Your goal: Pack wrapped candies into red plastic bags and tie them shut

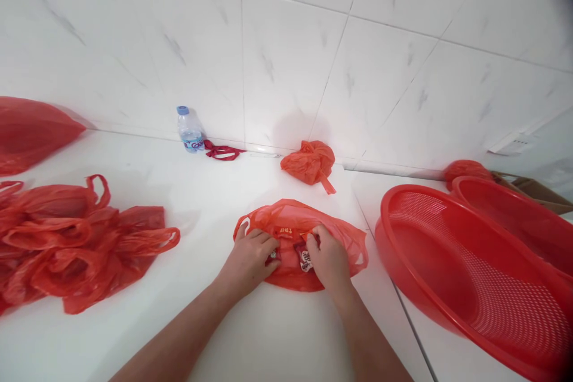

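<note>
Over on the far left, a translucent red bag (36,134) lay smooth and rounded, tapering to a point by the wall, while nearer, a heap of thin, crinkled red plastic bags (96,242) showed folds and looped handles. Further right stood a small clear plastic bottle (191,131) with a blue cap and a printed label, and just beside it a dark red strap (224,151) curled in flat loops. At the near centre, the left hand (251,256) was half closed, its fingers curled over a small packet (272,255); whether it gripped that packet, I could not tell. Both packets in view were on the spread, filmy red bag (286,212), an oval sheet with cut-out handles; the dark red patterned packet (305,258) was pinched at its right edge by the narrowed fingers of the right hand (329,255). Beyond them sat a crumpled orange-red bundle (308,161) with a loose tail. On the right, a rigid, glossy perforated basket (430,250) stood before a second red basket (519,215), with brown cardboard (532,191) behind. Everything rested along a smooth white tabletop (201,322), split on the right by a dark seam, against a wall of glossy, grey-veined white tiles (290,54).
</note>
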